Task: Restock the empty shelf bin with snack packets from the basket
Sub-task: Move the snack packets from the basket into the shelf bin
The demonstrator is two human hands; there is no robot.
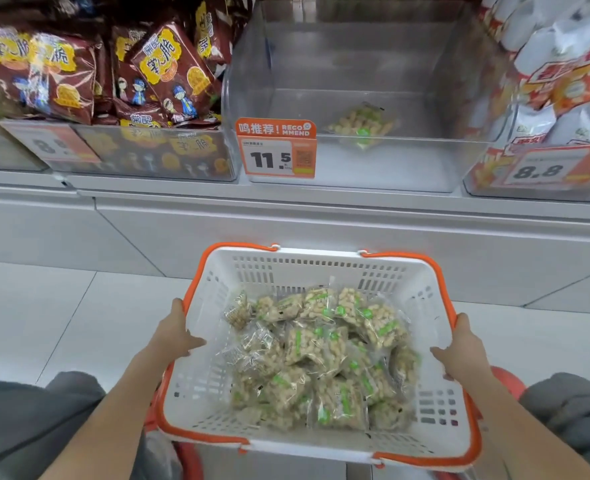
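Both forearms bare to the elbow. Left hand [174,336] and right hand [461,355] ungloved, no rings visible. Grey fabric, garment indeterminate, at lower left and lower right of frame.

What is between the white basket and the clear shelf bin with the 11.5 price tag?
In the head view, only the plain grey shelf front and a strip of pale floor lie between the basket and the clear bin; no goods there.

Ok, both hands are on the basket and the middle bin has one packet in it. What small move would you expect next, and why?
Probably the right hand lets go of the basket rim and reaches into the pile of snack packets. Both hands grip the rims, the left hand too, so neither can pick yet, and the clear bin above holds a single packet.
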